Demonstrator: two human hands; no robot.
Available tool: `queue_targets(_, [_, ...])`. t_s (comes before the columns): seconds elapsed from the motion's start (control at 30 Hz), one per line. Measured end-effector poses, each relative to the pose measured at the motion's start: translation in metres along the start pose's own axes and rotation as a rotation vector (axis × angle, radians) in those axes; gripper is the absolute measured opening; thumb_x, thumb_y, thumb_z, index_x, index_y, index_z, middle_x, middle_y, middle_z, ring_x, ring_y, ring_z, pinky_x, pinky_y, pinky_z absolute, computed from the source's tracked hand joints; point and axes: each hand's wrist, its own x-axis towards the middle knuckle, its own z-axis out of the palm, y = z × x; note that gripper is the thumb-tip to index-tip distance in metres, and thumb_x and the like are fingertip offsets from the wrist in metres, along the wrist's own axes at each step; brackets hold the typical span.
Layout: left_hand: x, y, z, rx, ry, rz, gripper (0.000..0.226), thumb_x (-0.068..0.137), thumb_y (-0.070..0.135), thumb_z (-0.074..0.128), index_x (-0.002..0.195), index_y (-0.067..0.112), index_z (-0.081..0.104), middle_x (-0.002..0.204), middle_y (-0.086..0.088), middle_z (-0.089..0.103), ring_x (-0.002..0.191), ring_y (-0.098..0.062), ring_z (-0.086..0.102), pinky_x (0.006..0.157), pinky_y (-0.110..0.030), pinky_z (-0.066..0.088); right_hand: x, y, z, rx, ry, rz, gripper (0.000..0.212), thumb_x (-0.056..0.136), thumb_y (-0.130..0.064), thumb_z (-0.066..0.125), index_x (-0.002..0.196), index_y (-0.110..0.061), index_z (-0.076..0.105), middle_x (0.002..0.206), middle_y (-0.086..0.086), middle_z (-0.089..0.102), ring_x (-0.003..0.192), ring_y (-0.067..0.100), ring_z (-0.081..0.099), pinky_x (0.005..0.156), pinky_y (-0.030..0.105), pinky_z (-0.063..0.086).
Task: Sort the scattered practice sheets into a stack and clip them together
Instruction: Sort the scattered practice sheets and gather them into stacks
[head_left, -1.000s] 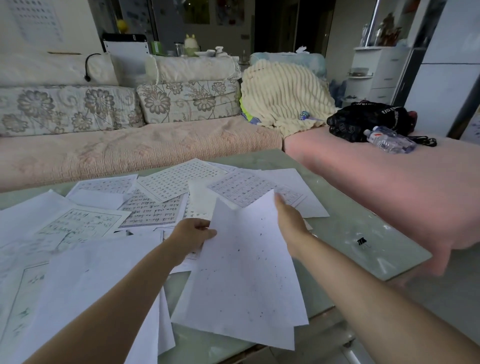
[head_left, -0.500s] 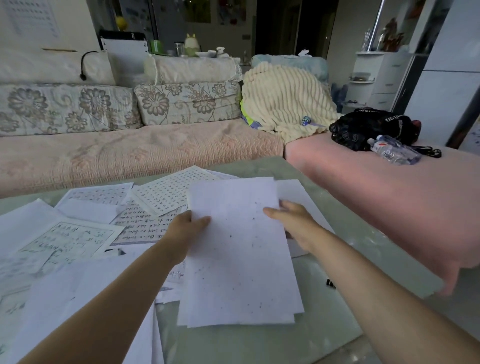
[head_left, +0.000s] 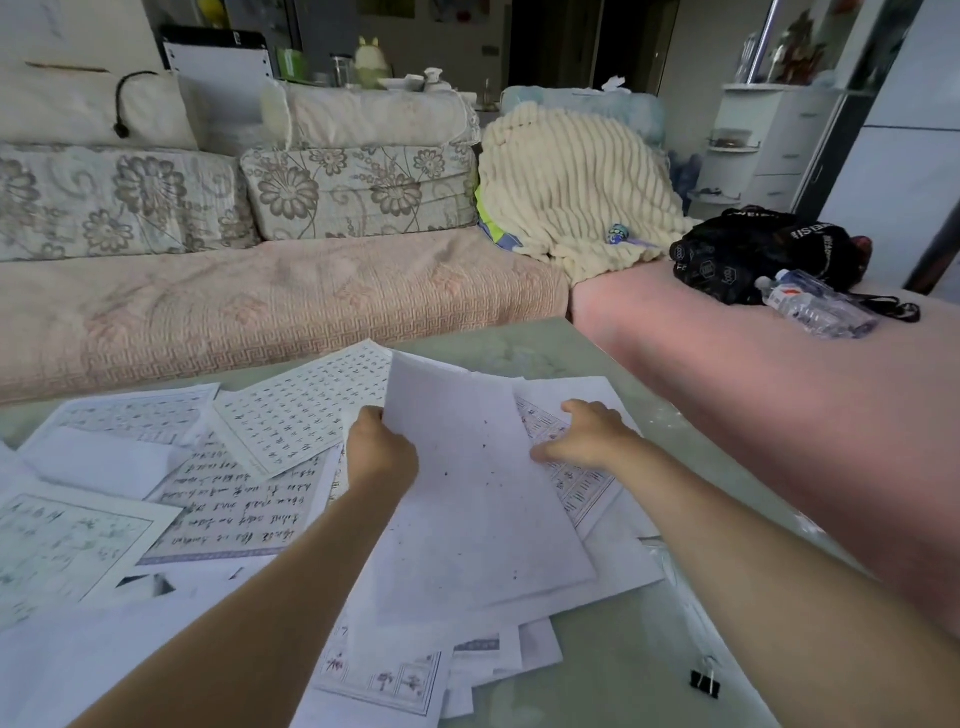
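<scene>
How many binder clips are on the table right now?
1. A black binder clip lies on the bare table at the near right, beside the papers. Others may be hidden under the sheets.

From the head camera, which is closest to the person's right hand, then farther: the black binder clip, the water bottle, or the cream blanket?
From the right hand:
1. Black binder clip, on the table's near right edge.
2. Water bottle, lying on the pink seat, right.
3. Cream blanket, on the sofa, beyond.

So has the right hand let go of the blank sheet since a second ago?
Yes. The right hand has moved right off the blank sheet, onto a printed sheet on the table; the left hand holds the blank sheet.
</scene>
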Motion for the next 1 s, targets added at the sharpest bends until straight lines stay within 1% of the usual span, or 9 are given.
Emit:
queue_targets(0.1, [0.006,-0.009,0.008,-0.063,0.014,-0.052,0.027,0.082,-0.005,0.040,0.103,0.010,0.047,0.098,-0.009,0.057,0.081,-0.026,0.056,0.060,-0.032,0.046,0.008,-0.001,0.003,-0.023,-0.013,0.041,0.103,0.063,-0.063,0.079,0.145,-0.018,0.037,0.141,0.008,0.041,0.134,0.028,0.038,0.094,0.037,0.043])
queue_targets(0.2, [0.008,-0.015,0.011,-0.065,0.005,-0.086,0.029,0.081,-0.005,0.039,0.102,0.012,0.047,0.094,-0.006,0.058,0.079,-0.026,0.056,0.058,-0.032,0.045,0.014,0.001,0.001,0.043,-0.040,0.069,0.068,0.055,-0.060,0.080,0.101,-0.015,0.059,0.099,0.000,0.062,0.090,0.021,0.062,0.068,0.029,0.045])
queue_targets(0.33, [0.010,-0.015,0.011,-0.156,-0.013,-0.146,0.024,0.078,-0.004,0.035,0.087,0.014,0.047,0.076,-0.002,0.052,0.061,-0.020,0.045,0.049,-0.024,0.034,0.007,0.004,0.004,0.366,0.000,-0.002,0.021,0.079,-0.019,0.071,0.070,-0.014,0.053,0.067,0.003,0.046,0.060,0.021,0.044,0.056,0.027,0.030])
queue_targets(0.47, [0.007,-0.007,0.009,-0.295,-0.050,-0.178,0.018,0.074,-0.005,0.033,0.077,0.011,0.042,0.067,-0.002,0.040,0.056,-0.018,0.030,0.048,-0.022,0.024,-0.027,0.006,0.002,0.653,0.074,-0.020,0.015,0.091,-0.010,0.055,0.079,-0.009,0.064,0.073,0.005,0.059,0.065,0.025,0.052,0.062,0.028,0.037])
queue_targets(0.57, [0.000,-0.003,0.011,-0.296,-0.103,-0.132,0.016,0.076,-0.005,0.039,0.084,0.004,0.049,0.070,-0.001,0.053,0.057,-0.018,0.043,0.049,-0.020,0.035,-0.054,0.009,0.003,0.790,-0.032,0.001,0.036,0.094,-0.029,0.063,0.114,0.002,0.066,0.118,0.018,0.066,0.100,0.033,0.067,0.087,0.038,0.053])
queue_targets(0.67, [-0.006,0.002,0.018,-0.273,-0.238,-0.099,0.025,0.080,-0.002,0.049,0.094,0.008,0.066,0.087,-0.005,0.068,0.074,-0.026,0.058,0.063,-0.027,0.045,-0.062,0.024,0.009,0.687,0.012,-0.002,0.017,0.082,-0.012,0.075,0.098,-0.011,0.070,0.101,0.008,0.074,0.079,0.018,0.070,0.065,0.026,0.055])
queue_targets(0.73, [-0.008,0.005,0.024,-0.101,-0.307,-0.025,0.031,0.083,0.004,0.052,0.110,0.010,0.065,0.109,-0.008,0.065,0.085,-0.025,0.056,0.069,-0.028,0.045,-0.058,0.040,0.007,0.569,0.162,0.075,0.011,0.079,-0.011,0.071,0.089,-0.012,0.068,0.091,0.007,0.072,0.075,0.022,0.068,0.063,0.027,0.051])
queue_targets(0.83, [-0.010,0.012,0.029,0.363,-0.342,0.072,0.056,0.089,0.019,0.053,0.143,0.017,0.039,0.139,-0.007,0.045,0.124,-0.029,0.043,0.099,-0.037,0.043,-0.051,0.064,0.001,0.325,0.282,0.231,0.025,0.082,-0.018,0.061,0.106,-0.011,0.064,0.103,0.009,0.068,0.093,0.031,0.066,0.075,0.033,0.053])
queue_targets(1.0, [-0.018,0.012,0.036,0.859,-0.421,0.222,0.079,0.080,0.066,0.052,0.143,0.021,0.036,0.147,-0.006,0.034,0.136,-0.030,0.029,0.107,-0.045,0.030,-0.043,0.081,0.002,0.145,0.273,0.370,0.044,0.082,-0.031,0.063,0.120,-0.011,0.053,0.126,0.013,0.050,0.122,0.033,0.042,0.085,0.039,0.049])
